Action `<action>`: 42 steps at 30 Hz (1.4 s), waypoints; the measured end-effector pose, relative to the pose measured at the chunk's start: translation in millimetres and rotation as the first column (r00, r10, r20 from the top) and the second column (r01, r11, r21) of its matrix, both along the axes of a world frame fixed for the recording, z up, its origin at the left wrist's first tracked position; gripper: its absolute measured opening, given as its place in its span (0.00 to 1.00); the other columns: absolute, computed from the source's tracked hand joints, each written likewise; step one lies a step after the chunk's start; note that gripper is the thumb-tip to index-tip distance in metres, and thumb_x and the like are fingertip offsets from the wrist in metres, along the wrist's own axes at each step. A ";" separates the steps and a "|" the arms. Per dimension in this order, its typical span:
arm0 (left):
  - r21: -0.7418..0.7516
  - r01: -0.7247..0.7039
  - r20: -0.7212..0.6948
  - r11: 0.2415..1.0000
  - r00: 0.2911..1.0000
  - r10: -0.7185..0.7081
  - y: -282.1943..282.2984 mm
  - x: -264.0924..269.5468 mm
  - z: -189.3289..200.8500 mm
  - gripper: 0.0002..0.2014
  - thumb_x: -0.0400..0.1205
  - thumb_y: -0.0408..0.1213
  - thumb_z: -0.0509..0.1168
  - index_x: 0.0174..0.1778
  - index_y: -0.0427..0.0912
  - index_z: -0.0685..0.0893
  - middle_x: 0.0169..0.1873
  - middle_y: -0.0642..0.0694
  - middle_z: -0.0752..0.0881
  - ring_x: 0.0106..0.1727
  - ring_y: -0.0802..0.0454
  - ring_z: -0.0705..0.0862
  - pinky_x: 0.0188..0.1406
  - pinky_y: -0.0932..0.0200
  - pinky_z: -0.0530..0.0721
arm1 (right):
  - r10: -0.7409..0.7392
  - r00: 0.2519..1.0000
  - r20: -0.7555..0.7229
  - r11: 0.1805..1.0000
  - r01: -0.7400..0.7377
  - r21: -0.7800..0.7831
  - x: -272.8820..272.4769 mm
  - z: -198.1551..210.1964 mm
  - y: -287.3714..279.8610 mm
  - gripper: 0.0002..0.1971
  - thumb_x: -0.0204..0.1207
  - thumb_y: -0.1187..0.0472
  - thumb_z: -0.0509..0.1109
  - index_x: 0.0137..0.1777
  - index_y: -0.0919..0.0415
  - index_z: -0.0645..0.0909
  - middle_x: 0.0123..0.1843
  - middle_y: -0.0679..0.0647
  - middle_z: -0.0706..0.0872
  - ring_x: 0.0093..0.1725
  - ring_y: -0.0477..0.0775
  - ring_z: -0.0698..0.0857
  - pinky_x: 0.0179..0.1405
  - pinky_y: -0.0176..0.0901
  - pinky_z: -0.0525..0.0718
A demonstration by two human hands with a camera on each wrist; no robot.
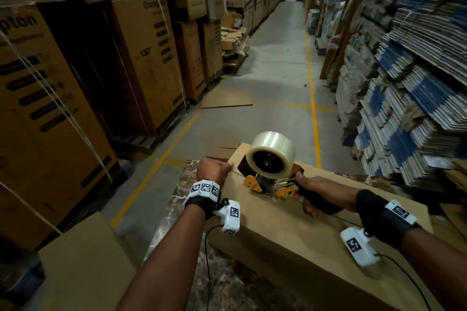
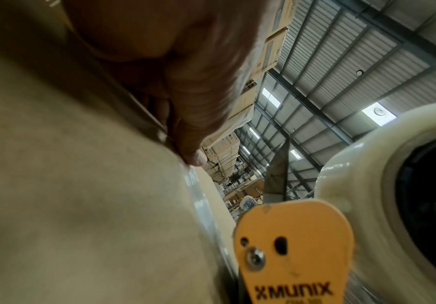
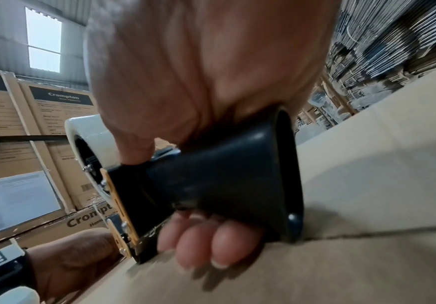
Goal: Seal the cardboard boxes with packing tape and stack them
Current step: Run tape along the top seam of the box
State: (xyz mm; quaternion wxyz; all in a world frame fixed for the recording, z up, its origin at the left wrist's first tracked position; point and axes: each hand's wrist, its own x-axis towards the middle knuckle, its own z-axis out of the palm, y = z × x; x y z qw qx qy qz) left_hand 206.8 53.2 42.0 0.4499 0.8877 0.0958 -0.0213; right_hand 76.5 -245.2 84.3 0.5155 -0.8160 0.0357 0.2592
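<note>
Cardboard box, plain brown and oblong, lies on a marbled table. Right hand grasps the black handle of an orange tape dispenser bearing a glossy clear roll; left hand presses the box's far edge. Stacked cartons flank the aisle.

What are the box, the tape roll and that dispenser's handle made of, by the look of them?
Box: plain brown cardboard, matte. Tape roll: clear, glossy plastic film, milky where layered. Handle in the right hand: smooth black, slight sheen, probably plastic; side plates matte orange, plastic or painted metal.
</note>
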 end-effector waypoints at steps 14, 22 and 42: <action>0.010 0.000 -0.049 1.000 0.999 0.000 -1.1 5.5 -5.1 0.16 0.77 0.56 0.78 0.48 0.47 0.96 0.42 0.47 0.95 0.45 0.46 0.92 0.57 0.47 0.91 | 0.030 0.994 0.102 0.998 -0.024 -0.060 -8.5 5.4 8.9 0.39 0.75 0.19 0.52 0.43 0.59 0.79 0.29 0.53 0.75 0.24 0.51 0.72 0.25 0.40 0.75; 0.063 0.001 -0.073 0.998 0.997 0.004 0.8 7.4 -5.1 0.19 0.77 0.60 0.76 0.52 0.47 0.96 0.49 0.47 0.95 0.49 0.46 0.91 0.58 0.52 0.89 | 0.056 0.991 0.123 0.992 -0.041 -0.120 -26.7 10.0 -5.3 0.37 0.78 0.21 0.50 0.41 0.58 0.76 0.29 0.54 0.75 0.22 0.50 0.72 0.24 0.39 0.75; 0.571 0.187 -0.126 0.799 0.982 -0.140 -34.1 -16.0 12.6 0.22 0.87 0.52 0.65 0.63 0.36 0.88 0.67 0.32 0.86 0.67 0.33 0.83 0.68 0.43 0.82 | -0.054 0.995 0.086 0.992 0.063 -0.112 -117.1 10.3 -103.4 0.36 0.77 0.21 0.51 0.40 0.57 0.76 0.31 0.56 0.73 0.24 0.52 0.69 0.23 0.39 0.71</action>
